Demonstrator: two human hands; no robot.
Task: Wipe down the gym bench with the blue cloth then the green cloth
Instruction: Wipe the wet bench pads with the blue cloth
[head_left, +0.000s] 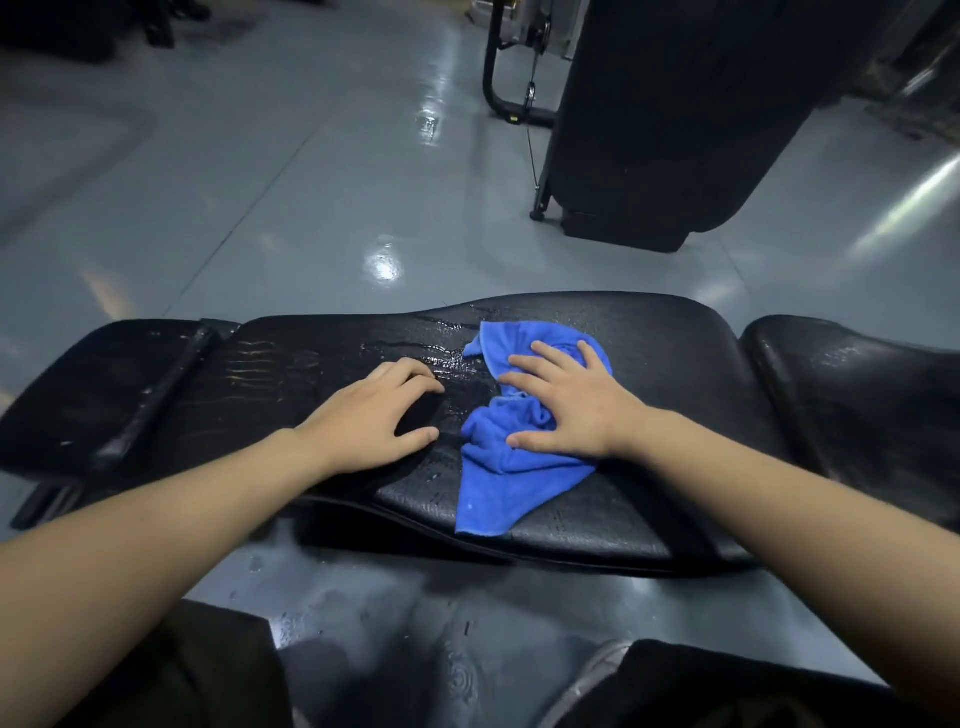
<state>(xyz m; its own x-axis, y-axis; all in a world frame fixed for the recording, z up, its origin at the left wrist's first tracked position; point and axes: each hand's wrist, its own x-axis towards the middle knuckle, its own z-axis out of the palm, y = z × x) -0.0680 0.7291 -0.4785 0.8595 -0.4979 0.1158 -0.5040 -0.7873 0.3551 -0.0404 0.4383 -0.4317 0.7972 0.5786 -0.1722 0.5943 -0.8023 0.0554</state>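
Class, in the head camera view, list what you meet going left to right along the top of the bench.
Small end pad → left hand → wet patch on the bench → blue cloth under the right hand → separate right-hand pad.

Bench (649, 374) lay crosswise before the person, floor (311, 208) behind and beneath it. Cloth (498, 467) lay on the bench pad near centre, its near end reaching the front edge. Right hand (566, 410) rested on the cloth. Left hand (374, 415) rested on the pad just left of the cloth. Machine (675, 119) stood behind the bench, to the right.
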